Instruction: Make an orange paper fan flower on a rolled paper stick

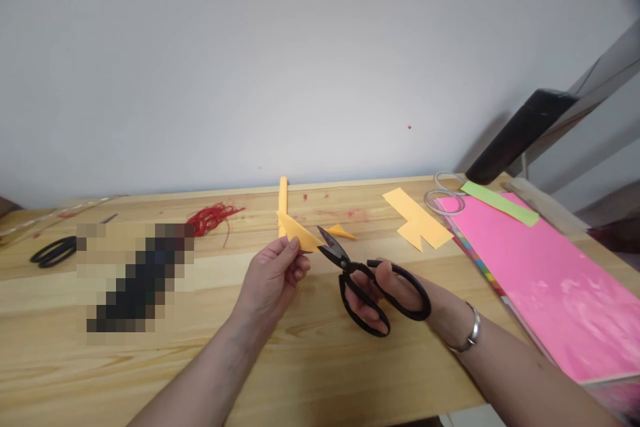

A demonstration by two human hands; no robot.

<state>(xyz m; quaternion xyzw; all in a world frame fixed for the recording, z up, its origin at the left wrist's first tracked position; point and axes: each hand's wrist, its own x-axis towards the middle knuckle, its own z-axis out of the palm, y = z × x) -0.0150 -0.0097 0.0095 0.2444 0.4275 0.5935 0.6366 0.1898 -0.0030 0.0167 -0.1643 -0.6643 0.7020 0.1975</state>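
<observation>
Between thumb and fingers, my left hand (277,271) pinches a folded piece of yellow-orange paper (299,230). My right hand (385,290) has its thumb and fingers through the handles of black scissors (345,265). The blades stand apart, their tips at the paper's right edge. Whether they touch the paper I cannot tell. Just behind lies a small yellow-orange scrap (343,232) on the table. A rolled yellow-orange paper tube (283,197) lies beyond my left hand, partly hidden by the held paper.
Cut yellow-orange paper (419,219), a green strip (500,203), pink sheets (545,280) and white-handled scissors (445,201) are on the right. Leftward lie red threads (213,219), other black scissors (55,251) and a blurred dark object (135,283). A wall (300,67) rises behind the table.
</observation>
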